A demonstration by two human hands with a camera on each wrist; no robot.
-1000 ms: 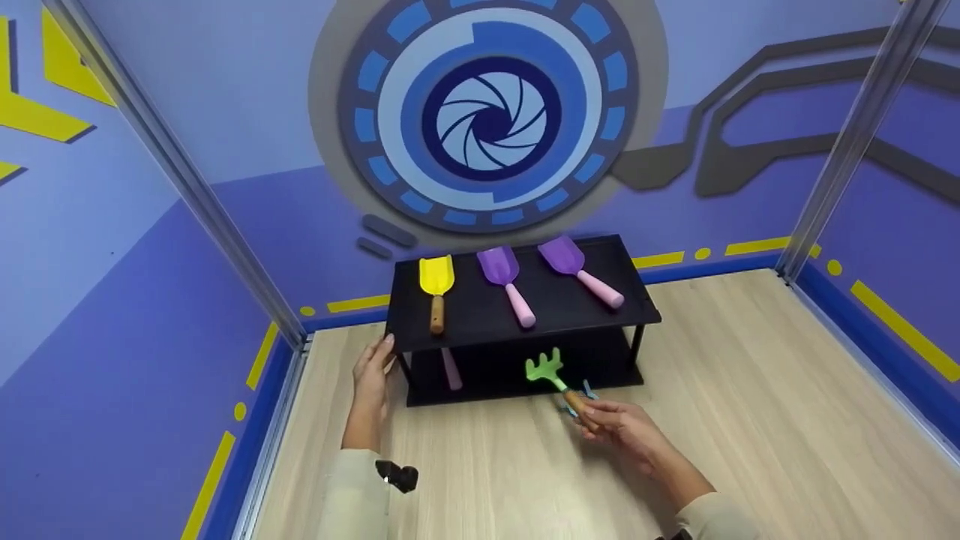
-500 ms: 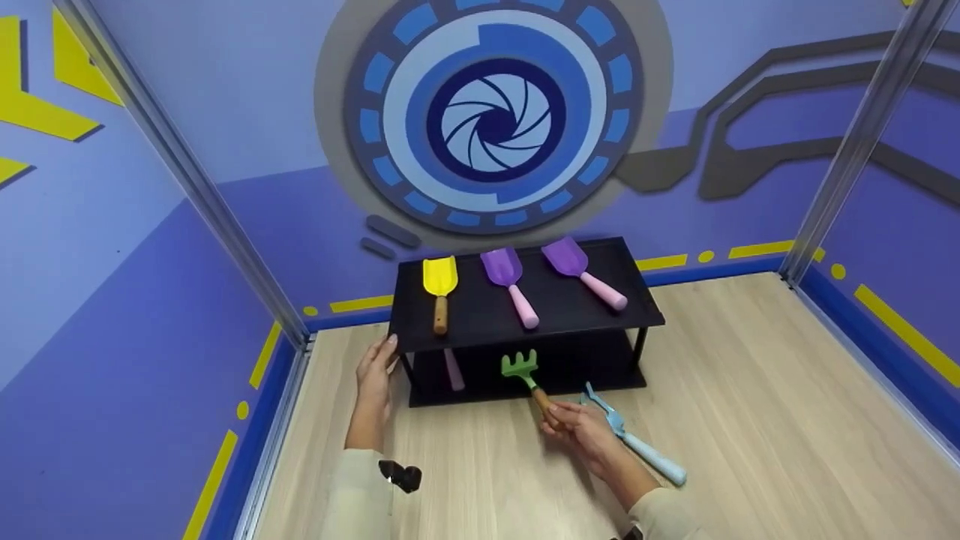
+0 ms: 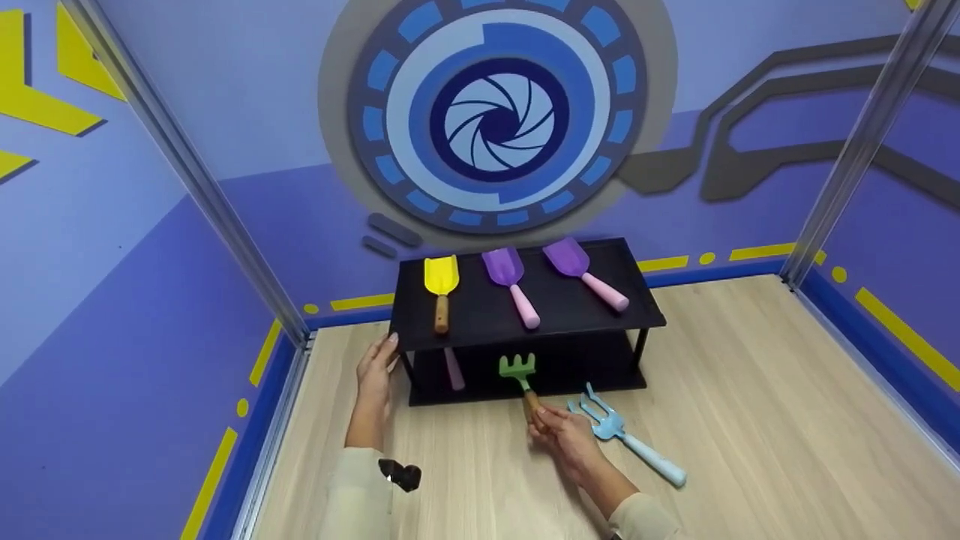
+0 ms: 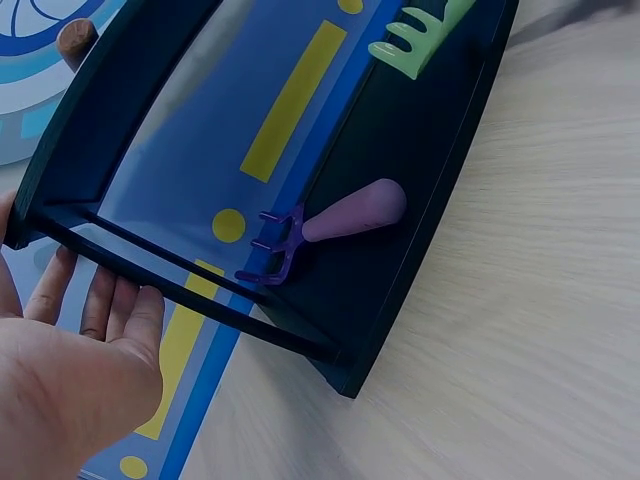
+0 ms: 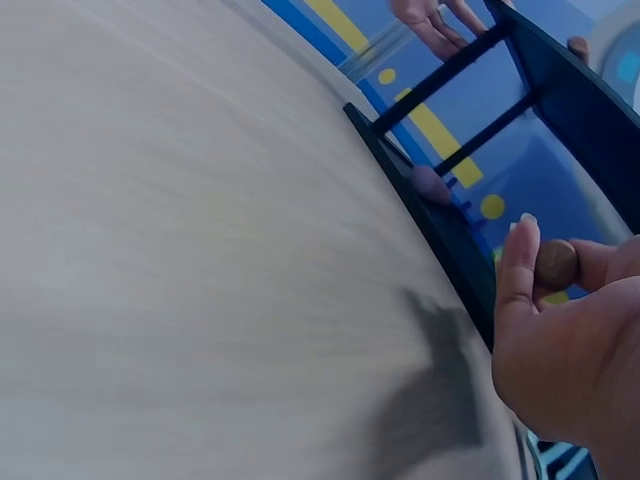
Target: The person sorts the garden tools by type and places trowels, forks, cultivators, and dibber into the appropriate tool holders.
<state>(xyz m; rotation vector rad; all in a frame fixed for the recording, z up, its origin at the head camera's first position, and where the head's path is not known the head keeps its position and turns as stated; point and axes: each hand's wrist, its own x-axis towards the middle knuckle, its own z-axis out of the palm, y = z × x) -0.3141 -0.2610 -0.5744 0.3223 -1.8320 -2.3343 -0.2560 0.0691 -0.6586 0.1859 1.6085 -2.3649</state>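
My right hand (image 3: 566, 442) pinches the wooden handle of a small green garden hand rake (image 3: 517, 366), its tines up at the front opening of a black two-tier shelf (image 3: 469, 319). In the right wrist view, the wooden handle end (image 5: 556, 265) shows between thumb and fingers. My left hand (image 3: 375, 371) grips the shelf's left front corner; in the left wrist view its fingers bend against the side post (image 4: 190, 295). On the lower tier lies a purple hand rake with a pink handle (image 4: 355, 212); the upper tier mostly hides it in the head view.
On the top tier lie a yellow scoop (image 3: 441, 276) with wooden handle and two purple scoops, one in the middle (image 3: 504, 266) and one at right (image 3: 568, 259). A light blue hand fork (image 3: 609, 426) lies on the wooden table (image 3: 750, 390), right of my right hand.
My right hand has carried the green hand rake left along the shelf's front, its tines turning more upright. The blue hand fork has come into full view. My left hand stays at the shelf corner.
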